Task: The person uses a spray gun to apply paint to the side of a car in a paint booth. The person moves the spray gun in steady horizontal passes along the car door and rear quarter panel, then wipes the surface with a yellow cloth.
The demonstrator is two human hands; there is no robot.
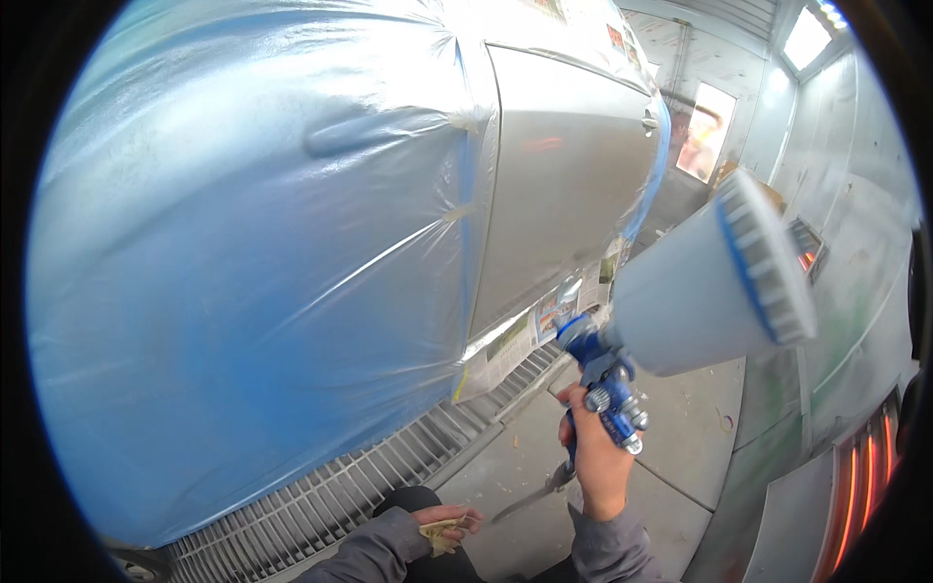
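My right hand [599, 459] grips a blue gravity-feed spray gun [609, 397]. Its large translucent white paint cup [700, 291], with a ribbed lid, tilts up to the right. A hose [532, 499] runs down from the handle. The gun's nozzle end is towards a silver-grey car door panel [568, 182], apart from it as far as I can tell. Low in front of me, my left hand [446, 516] holds a crumpled yellowish cloth [440, 538] near my knee. Clear plastic masking film [291, 240] covers the blue car body left of the panel, fixed with bits of tape.
Newspaper sheets [503, 353] are taped below the panel. A metal floor grating [350, 481] runs along the car, beside concrete flooring [510, 452]. Glowing heater lamps [860, 481] stand at the lower right. Booth walls [853, 189] close off the right side; a bright window [705, 131] is behind.
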